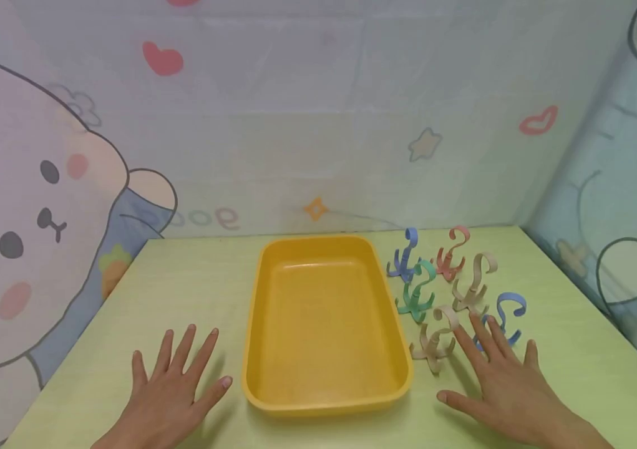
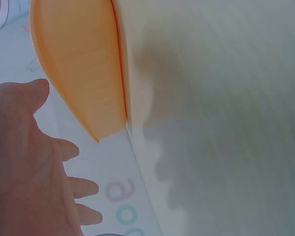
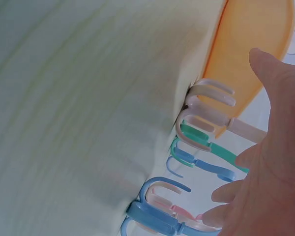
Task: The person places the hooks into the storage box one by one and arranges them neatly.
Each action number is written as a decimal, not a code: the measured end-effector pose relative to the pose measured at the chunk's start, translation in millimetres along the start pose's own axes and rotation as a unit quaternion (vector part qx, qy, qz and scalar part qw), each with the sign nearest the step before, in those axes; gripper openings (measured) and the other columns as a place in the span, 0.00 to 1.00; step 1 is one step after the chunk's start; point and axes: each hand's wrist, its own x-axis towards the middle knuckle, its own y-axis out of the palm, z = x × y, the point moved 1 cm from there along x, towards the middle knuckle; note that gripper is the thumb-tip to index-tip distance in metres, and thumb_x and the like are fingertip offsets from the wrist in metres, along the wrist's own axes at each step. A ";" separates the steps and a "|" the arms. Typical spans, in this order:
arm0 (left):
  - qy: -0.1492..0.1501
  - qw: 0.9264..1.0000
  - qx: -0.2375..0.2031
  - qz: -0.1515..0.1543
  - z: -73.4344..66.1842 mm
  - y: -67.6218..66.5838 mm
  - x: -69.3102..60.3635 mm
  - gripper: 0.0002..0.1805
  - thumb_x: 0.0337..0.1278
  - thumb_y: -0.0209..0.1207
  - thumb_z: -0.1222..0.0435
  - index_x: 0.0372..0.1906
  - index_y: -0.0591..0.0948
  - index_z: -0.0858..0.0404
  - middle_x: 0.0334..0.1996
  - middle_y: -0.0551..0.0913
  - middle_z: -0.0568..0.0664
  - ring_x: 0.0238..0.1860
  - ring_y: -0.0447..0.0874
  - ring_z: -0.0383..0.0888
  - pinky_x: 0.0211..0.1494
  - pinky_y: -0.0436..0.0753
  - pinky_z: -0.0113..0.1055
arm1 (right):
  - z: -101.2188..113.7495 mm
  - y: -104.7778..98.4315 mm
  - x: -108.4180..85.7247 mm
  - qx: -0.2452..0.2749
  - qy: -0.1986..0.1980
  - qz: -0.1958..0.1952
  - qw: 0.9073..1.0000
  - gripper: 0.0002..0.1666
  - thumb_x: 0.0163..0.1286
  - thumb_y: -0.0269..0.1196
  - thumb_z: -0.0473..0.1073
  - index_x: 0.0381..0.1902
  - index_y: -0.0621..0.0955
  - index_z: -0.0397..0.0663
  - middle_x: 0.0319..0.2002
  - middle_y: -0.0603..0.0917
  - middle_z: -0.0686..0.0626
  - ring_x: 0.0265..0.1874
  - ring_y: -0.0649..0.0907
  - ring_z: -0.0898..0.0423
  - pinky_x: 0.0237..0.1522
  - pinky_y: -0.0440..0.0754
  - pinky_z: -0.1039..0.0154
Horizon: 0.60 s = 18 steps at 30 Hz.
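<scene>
My left hand (image 1: 168, 399) is held with spread, straight fingers left of the yellow tray (image 1: 253, 349), holding nothing. On the tray's other side my right hand (image 1: 511, 393) is also spread and holds nothing. Its fingertips overlap the nearest hooks in the head view. Several multi-prong plastic hooks stand on their prongs right of the tray: a blue hook (image 1: 405, 262), a red hook (image 1: 448, 262), a green hook (image 1: 416, 299), a beige hook (image 1: 471, 293), a nearer beige hook (image 1: 433, 346) and another blue hook (image 1: 511, 299), partly hidden by the right fingers.
The light green tabletop (image 1: 200, 280) carries the tray and hooks. Behind it hangs a pale cloth backdrop (image 1: 307, 125) printed with hearts, stars and a bear. A similar printed cloth (image 1: 621, 187) runs along the right side.
</scene>
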 end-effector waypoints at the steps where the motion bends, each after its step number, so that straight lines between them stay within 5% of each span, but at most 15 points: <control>1: 0.000 1.000 -0.001 0.000 -0.3 0.0 -0.1 0.45 0.72 0.51 0.34 0.85 0.61 0.51 0.84 0.53 0.67 0.82 0.41 0.78 0.68 0.37 0.86 | -0.2 0.1 -0.3 0.001 -0.001 -0.001 1.000 0.69 0.61 0.62 0.82 0.87 0.53 0.54 0.86 0.49 0.39 0.83 0.53 0.31 0.62 0.51 0.09; 9: 0.024 0.999 0.014 -0.028 -7.9 -4.3 2.6 0.42 0.77 0.48 0.38 0.84 0.62 0.57 0.81 0.63 0.64 0.82 0.51 0.73 0.72 0.44 0.81 | 4.8 -11.1 -1.5 0.023 -0.003 -0.032 0.999 0.69 0.63 0.63 0.81 0.85 0.57 0.42 0.82 0.59 0.34 0.81 0.61 0.32 0.70 0.64 0.23; 13: 0.023 0.999 -0.003 -0.038 -17.9 -9.1 8.7 0.40 0.80 0.45 0.40 0.82 0.65 0.62 0.78 0.70 0.62 0.81 0.57 0.70 0.75 0.51 0.78 | 9.8 -19.4 -0.2 0.045 0.007 -0.073 0.996 0.61 0.66 0.66 0.74 0.80 0.66 0.37 0.76 0.70 0.32 0.71 0.75 0.31 0.59 0.80 0.31; 18: 0.015 0.999 -0.036 -0.024 -30.4 -11.2 15.5 0.39 0.82 0.44 0.42 0.80 0.67 0.66 0.73 0.75 0.65 0.80 0.62 0.69 0.76 0.56 0.75 | 15.0 -27.2 2.9 0.104 0.032 -0.138 0.984 0.43 0.68 0.71 0.61 0.71 0.78 0.39 0.64 0.83 0.32 0.57 0.85 0.30 0.52 0.83 0.31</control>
